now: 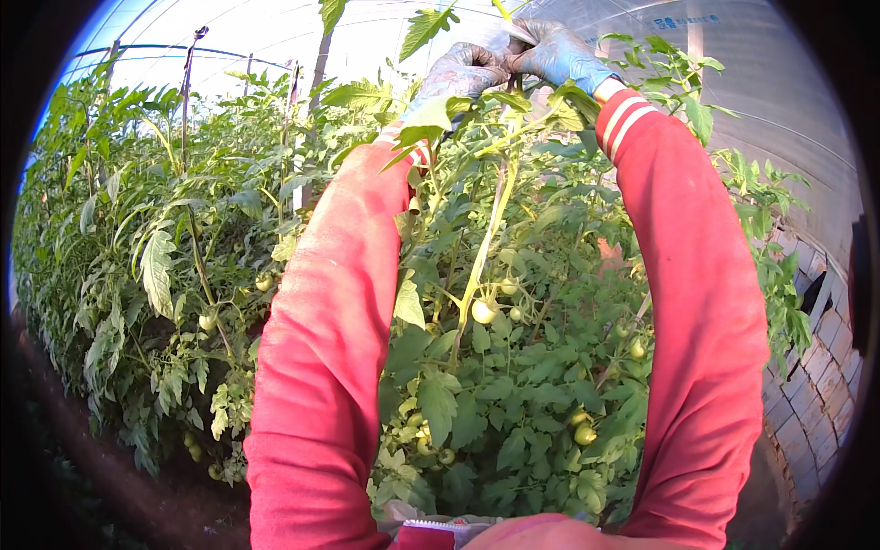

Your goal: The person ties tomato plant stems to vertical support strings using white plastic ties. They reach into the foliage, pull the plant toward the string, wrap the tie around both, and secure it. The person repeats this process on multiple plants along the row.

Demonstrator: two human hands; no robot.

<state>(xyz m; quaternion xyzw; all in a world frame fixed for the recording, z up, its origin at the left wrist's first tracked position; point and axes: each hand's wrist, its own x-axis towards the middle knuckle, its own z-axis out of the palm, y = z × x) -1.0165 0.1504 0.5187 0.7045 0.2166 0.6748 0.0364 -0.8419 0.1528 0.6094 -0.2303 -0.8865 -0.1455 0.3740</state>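
Both my hands are raised at the top of the view, in blue gloves smeared with dark dirt. My left hand [464, 72] and my right hand [562, 56] meet with fingertips pinched together at the upper part of a tomato stem [491, 234]. A pale, thin strip [524, 33] shows by the right fingers; whether it is a tie cannot be told. The fingers hide the exact point of grip. Below them the stem runs down, slightly slanted, past a pale green tomato [484, 311]. A tomato leaf [425, 122] partly covers my left wrist.
Dense tomato plants [158, 227] fill the left side, with thin upright stakes [186, 103] among them. More unripe tomatoes [585, 434] hang low between my arms. Translucent plastic sheeting [777, 89] rises at right above a brick wall [821, 385].
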